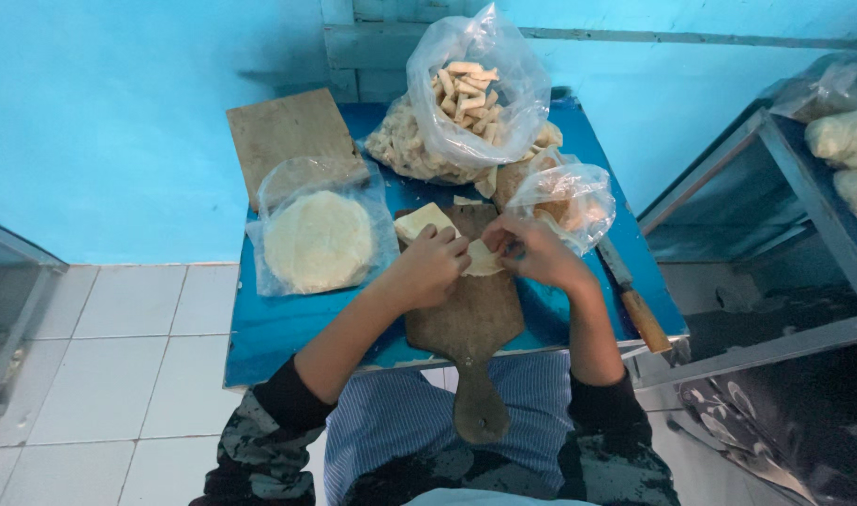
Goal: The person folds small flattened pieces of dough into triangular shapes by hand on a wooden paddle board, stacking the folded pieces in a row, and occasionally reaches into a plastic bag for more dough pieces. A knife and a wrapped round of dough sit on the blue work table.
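My left hand (430,265) and my right hand (531,248) meet over a pale sheet of dough (482,261) on a dark wooden paddle board (469,323). Both hands pinch this dough piece between their fingers. A second pale square of dough (421,221) lies on the board just behind my left hand. The board rests on a small blue table (278,328), its handle hanging over the near edge above my lap.
A clear bag of round flat wrappers (318,239) lies left of the board. A large open bag of rolled pale sticks (466,98) stands behind. A smaller bag (571,201), a wooden-handled knife (634,305) and a plank (288,131) also occupy the table. A metal-framed cabinet (784,187) stands right.
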### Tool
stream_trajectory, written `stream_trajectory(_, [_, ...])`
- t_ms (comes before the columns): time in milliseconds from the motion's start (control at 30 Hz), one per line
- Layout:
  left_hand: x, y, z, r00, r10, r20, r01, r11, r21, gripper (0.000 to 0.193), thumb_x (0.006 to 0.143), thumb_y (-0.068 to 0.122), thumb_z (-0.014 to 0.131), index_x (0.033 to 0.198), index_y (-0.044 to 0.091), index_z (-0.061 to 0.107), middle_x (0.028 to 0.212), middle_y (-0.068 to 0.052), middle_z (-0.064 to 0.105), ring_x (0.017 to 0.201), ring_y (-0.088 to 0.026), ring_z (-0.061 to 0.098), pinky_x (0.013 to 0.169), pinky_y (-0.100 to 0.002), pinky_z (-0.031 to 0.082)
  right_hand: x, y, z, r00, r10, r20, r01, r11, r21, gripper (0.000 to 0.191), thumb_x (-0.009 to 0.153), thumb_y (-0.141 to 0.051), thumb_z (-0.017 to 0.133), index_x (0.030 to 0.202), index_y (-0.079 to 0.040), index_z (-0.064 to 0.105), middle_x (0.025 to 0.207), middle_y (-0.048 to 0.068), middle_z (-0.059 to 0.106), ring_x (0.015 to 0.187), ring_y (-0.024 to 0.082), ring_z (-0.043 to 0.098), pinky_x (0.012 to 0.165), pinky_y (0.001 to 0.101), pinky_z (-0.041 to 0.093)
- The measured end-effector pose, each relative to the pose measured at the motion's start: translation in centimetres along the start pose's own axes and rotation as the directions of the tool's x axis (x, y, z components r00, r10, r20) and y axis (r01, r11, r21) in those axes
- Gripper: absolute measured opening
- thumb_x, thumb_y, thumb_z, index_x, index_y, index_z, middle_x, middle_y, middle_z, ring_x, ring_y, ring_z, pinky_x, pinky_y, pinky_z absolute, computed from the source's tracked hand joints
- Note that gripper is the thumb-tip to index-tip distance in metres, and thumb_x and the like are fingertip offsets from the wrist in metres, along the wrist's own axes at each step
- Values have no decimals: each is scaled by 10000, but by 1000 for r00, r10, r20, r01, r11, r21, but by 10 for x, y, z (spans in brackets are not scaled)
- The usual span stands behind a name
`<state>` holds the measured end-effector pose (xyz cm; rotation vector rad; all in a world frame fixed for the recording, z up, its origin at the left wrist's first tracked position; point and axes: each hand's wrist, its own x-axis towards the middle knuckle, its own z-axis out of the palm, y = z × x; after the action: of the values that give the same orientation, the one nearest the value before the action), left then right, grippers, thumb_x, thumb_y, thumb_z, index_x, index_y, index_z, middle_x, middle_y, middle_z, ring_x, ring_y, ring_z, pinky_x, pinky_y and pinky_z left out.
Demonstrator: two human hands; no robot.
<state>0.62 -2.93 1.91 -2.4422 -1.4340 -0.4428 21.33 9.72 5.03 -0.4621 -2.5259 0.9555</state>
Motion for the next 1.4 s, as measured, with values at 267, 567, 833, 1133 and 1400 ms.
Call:
stream_trajectory(267, [-3, -42, -8, 930, -331, -162, 294, 931, -217, 163, 762, 175, 746, 899, 111, 684, 964, -88, 652, 969, -332, 613, 791, -479, 470, -1, -13, 1, 995, -62, -82, 56, 996, -76, 387, 763, 89, 712, 1115, -65, 673, 1025, 64, 716, 916, 194, 723, 791, 325, 588])
stream_trajectory(567, [-7, -57, 4, 934, -333, -128, 270, 894, -359, 198, 733, 222, 810, 869, 117, 712, 912, -87, 674, 915, -343, 633, 790, -475, 499, 4, -6, 16, 1000, -9, -5, 9, 998, 69, 356, 862, 30, 681, 1190, -106, 654, 1046, 39, 750, 966, 166, 740, 842, 321, 572])
stream_trajectory(833, [-3, -64, 16, 905, -385, -181, 288, 867, -406, 45, 825, 141, 735, 831, 100, 717, 856, -97, 690, 867, -334, 658, 770, -464, 517, 10, -18, 31, 959, -257, -123, 241, 962, -127, 455, 808, 35, 703, 1227, -134, 658, 1139, 81, 688, 1071, 277, 684, 915, 405, 562])
stream_trajectory(1133, [2, -79, 22, 721, -632, -283, 362, 693, -623, 89, 916, 99, 683, 956, 26, 651, 832, -154, 702, 776, -327, 713, 691, -409, 551, 14, -20, 37, 970, -236, -60, 218, 950, -225, 455, 836, -11, 709, 1262, -139, 614, 1209, 54, 672, 1154, 310, 608, 951, 456, 535])
stream_trajectory(1400, [-4, -98, 10, 358, -872, -334, 189, 418, -888, 71, 1022, 90, 641, 1017, 20, 634, 798, -112, 680, 694, -185, 628, 617, -328, 495, 13, -6, 37, 951, -293, -94, 282, 953, -110, 497, 797, -13, 723, 1273, -112, 622, 1295, 107, 677, 1224, 317, 632, 1042, 443, 518])
